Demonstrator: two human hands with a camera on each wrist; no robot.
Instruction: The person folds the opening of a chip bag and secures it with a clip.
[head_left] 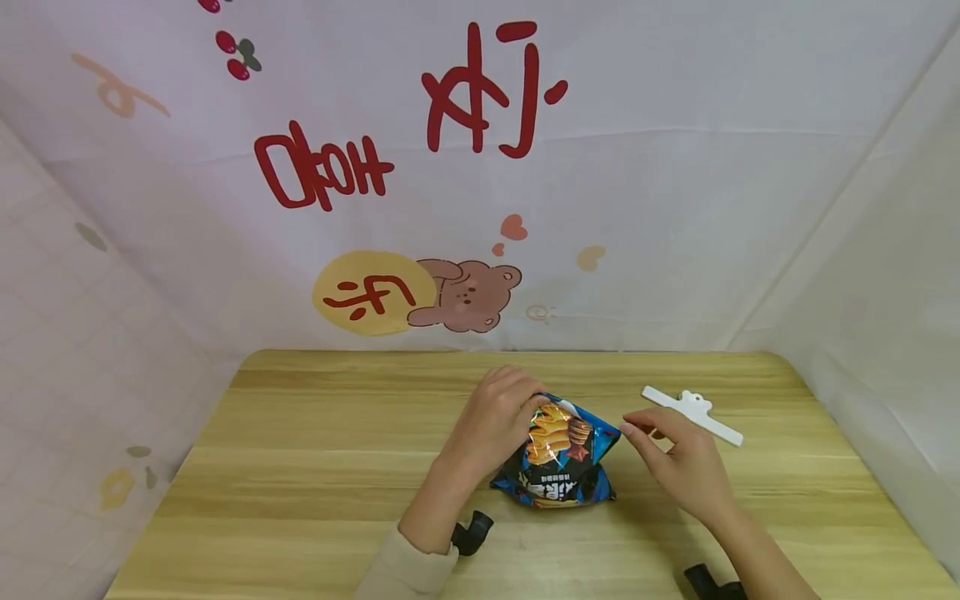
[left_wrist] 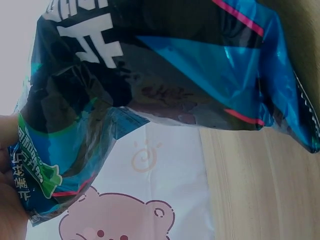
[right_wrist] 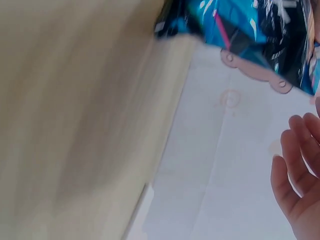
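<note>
A blue and black bag of chips point(head_left: 558, 450) stands tilted on the wooden table, its top corners raised. My left hand point(head_left: 495, 417) grips its upper left corner; in the left wrist view, fingers point(left_wrist: 11, 185) show at the bag's point(left_wrist: 165, 75) edge. At the upper right corner, my right hand point(head_left: 686, 458) pinches with thumb and forefinger. The right wrist view shows the other fingers of my right hand point(right_wrist: 302, 165) loosely bent below the bag point(right_wrist: 250, 35), while the pinch itself is out of frame.
Behind my right hand, a long white clip point(head_left: 693, 412) lies on the table point(head_left: 315, 450). White printed cloth point(head_left: 660, 192) rises along the back edge and both sides. A black wrist-worn piece point(head_left: 472, 533) shows by my left wrist, and another point(head_left: 712, 583) by the right.
</note>
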